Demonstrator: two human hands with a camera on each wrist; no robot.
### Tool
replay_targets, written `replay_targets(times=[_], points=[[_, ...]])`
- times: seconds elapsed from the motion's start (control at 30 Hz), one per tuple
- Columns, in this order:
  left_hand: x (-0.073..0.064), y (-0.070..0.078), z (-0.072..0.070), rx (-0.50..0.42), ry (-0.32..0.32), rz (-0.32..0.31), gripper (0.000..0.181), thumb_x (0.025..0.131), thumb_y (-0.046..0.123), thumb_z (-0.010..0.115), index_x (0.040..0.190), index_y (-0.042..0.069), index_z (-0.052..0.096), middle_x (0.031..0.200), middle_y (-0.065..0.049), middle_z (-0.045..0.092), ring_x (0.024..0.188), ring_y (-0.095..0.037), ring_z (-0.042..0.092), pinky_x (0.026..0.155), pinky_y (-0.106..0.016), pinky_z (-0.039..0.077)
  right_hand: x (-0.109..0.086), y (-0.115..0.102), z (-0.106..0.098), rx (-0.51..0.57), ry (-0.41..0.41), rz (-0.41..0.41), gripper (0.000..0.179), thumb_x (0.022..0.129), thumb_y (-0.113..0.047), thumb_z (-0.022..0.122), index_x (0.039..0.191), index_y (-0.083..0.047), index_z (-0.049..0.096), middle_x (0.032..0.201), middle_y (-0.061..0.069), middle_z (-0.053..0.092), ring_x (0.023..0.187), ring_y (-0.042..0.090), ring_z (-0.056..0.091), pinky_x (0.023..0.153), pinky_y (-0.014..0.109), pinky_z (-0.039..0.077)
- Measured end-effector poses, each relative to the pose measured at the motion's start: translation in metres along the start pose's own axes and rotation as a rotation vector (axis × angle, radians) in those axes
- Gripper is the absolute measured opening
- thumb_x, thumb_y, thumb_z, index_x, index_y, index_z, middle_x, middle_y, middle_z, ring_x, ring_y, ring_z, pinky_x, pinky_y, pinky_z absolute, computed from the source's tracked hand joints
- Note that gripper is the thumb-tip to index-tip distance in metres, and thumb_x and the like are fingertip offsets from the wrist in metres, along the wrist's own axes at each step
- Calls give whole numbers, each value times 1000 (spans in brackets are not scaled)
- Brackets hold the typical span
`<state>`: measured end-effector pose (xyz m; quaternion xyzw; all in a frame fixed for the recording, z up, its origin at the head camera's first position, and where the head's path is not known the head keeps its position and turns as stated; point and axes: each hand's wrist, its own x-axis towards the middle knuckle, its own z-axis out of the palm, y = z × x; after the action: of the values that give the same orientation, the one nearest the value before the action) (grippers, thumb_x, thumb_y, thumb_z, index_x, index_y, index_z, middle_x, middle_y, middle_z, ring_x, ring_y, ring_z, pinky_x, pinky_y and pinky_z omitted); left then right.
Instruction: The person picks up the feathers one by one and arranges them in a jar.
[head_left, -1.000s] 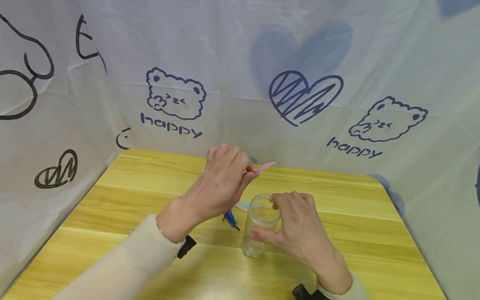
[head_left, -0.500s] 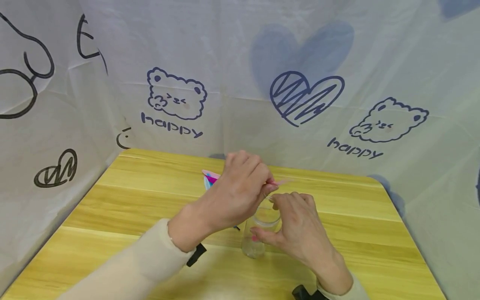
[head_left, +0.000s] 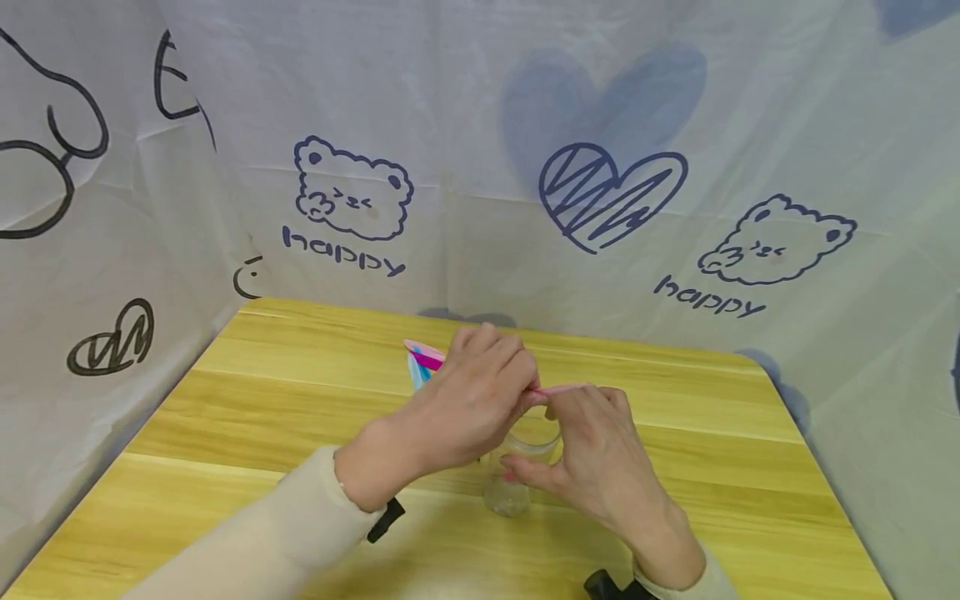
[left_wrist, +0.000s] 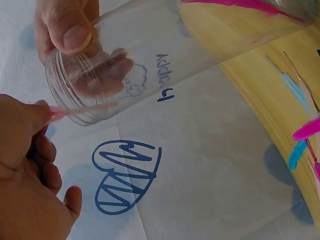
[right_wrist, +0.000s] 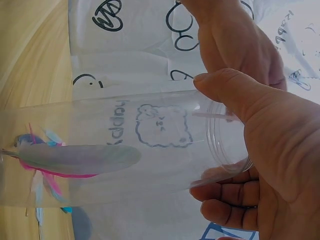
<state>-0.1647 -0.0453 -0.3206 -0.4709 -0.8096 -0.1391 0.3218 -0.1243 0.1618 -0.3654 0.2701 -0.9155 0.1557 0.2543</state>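
Pale pink colours the feather [left_wrist: 57, 114] at the mouth of the clear, colourless jar [head_left: 506, 500]. Seen through its wall, a grey feather [right_wrist: 85, 157] looks pale and a magenta feather [left_wrist: 250, 5] bright. From the jar toward half past ten in the head view, the feather pile [head_left: 423, 360] mixes pink, magenta and light blue. The table [head_left: 712, 450] is yellow with wood grain. The whitish backdrop [head_left: 487, 258] carries a navy outlined bear [head_left: 352, 192] at ten o'clock, a navy scribble-striped heart [head_left: 611, 200] at two, and black line drawings at nine. Cream covers the sleeves [head_left: 255, 533].
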Motion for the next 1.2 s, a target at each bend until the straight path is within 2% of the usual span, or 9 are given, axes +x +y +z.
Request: replay_targets(times=[0.17,0.33,0.67,1.2], points=[[-7,-2,-4,38,-83,15,18,107,26,62,94,14,58,86,2,49,84,-21,41,79,-36,32,-1,0,1,-13,29,-36,77,66,-64,93,118,-13,65,105,2,73,92,20,65,87,45,44],[-10,-3,-6,54,-120,32,20,107,26,63,92,14,57,84,3,50,83,-21,41,76,-34,30,-1,1,2,-15,55,-72,76,65,-61,94,116,-13,63,107,3,73,89,21,64,86,45,44],[-10,-4,-8,57,-131,28,23,107,29,62,91,14,58,82,4,49,82,-20,41,74,-32,28,0,-1,1,-3,41,-56,75,68,-61,93,117,-13,64,95,3,70,82,18,60,85,46,44],[-9,-2,-11,71,-163,7,23,107,30,62,91,14,58,83,4,49,84,-21,42,75,-32,30,-1,-1,1,-4,68,-76,71,69,-57,93,115,-11,65,96,4,71,81,19,60,84,46,44]])
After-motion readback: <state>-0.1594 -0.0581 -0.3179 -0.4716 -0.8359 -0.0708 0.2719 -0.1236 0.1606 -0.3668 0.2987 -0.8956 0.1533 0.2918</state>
